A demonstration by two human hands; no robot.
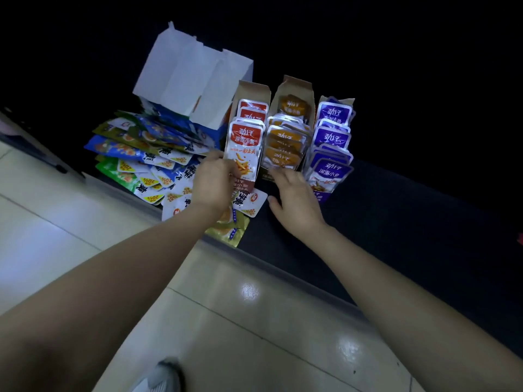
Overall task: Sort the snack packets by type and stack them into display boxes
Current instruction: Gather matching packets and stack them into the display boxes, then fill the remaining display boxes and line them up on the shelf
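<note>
Red packets [245, 142] filled the left display box [250, 89], orange packets [284, 137] the middle, purple packets [331, 137] the right, on a dark surface [396, 222]. Left hand [212, 182] pinched the front red one; right hand [294, 199], fingers extended, touched the orange row's front. Loose packets [135, 154] lay heaped beside a white box [186, 77].

Below you: pale glossy tile floor [198, 335], thin dark grout lines crossing diagonally. Bright glare spot [249, 291] on tile ahead of you, another smeared lower right. Past floor: black low surface [410, 236], front edge slanting from left down to right. Above that, your upper view goes near-black [396, 52]; walls too dark to read. Far left: dark blurred furniture edge [34, 142], can't tell what. Light dim, bluish cast on left tiles.
</note>
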